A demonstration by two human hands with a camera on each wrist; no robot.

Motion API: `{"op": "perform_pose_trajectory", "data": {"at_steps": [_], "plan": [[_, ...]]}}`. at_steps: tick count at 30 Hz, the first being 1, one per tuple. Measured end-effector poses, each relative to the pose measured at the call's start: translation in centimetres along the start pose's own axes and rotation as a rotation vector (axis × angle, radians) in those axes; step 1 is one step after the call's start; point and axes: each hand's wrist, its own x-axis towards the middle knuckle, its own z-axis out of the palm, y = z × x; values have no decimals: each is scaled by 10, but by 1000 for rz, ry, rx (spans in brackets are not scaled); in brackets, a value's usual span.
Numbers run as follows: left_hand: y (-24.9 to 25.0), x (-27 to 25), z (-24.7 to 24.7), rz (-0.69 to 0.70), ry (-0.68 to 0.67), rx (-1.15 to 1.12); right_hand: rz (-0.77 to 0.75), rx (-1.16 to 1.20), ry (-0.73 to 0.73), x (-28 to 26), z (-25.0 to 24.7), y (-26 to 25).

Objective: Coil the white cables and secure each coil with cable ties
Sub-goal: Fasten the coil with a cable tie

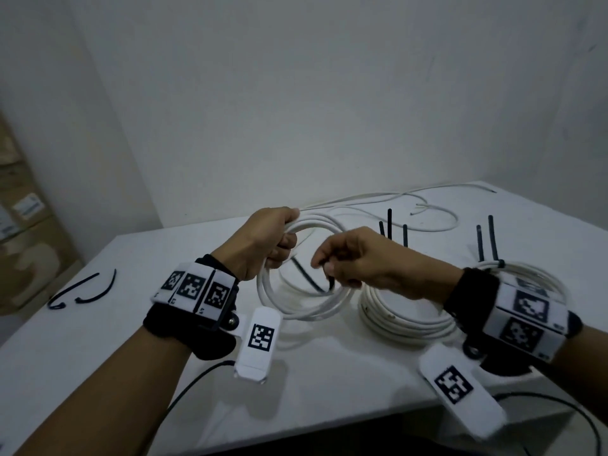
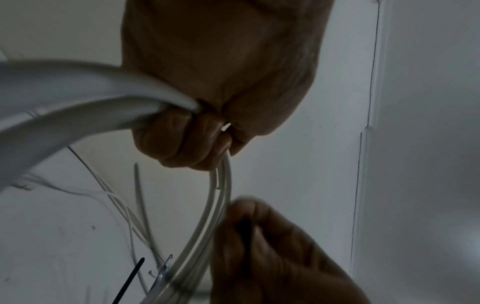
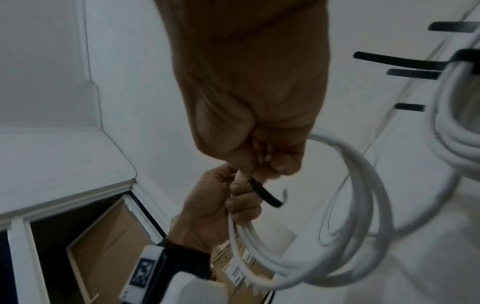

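My left hand grips a loose white cable coil at its upper left and holds it upright above the table. My right hand pinches a black cable tie just inside the coil's ring. The right wrist view shows the tie curving out from my right fingertips, close to my left hand and the coil. In the left wrist view my left hand is closed round the coil.
A second white coil, bound with black ties, lies at the right under my right wrist. Loose white cable trails along the far edge. Two spare black ties lie at the left. Cardboard boxes stand beyond the table's left side.
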Motion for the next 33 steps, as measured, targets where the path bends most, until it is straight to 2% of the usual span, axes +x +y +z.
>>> {"op": "perform_pose_trajectory", "data": {"at_steps": [3, 7, 14, 17, 22, 29, 33], "plan": [[0, -4, 6, 42, -2, 39, -152, -129, 213, 16, 2, -8], [-3, -6, 8, 68, 29, 52, -325, -166, 365, 29, 7, -9], [-3, -4, 7, 31, -1, -1, -467, -272, 434, 27, 12, -1], [-4, -2, 7, 77, -1, 4, -474, -249, 441, 25, 12, 0], [-10, 3, 8, 159, 65, -51, -403, -164, 387, 21, 20, 6], [-18, 4, 14, 243, 97, -55, -388, 90, 435, 14, 16, -5], [-20, 2, 19, 381, 157, 9, -387, 127, 497, 20, 6, -15]]}}
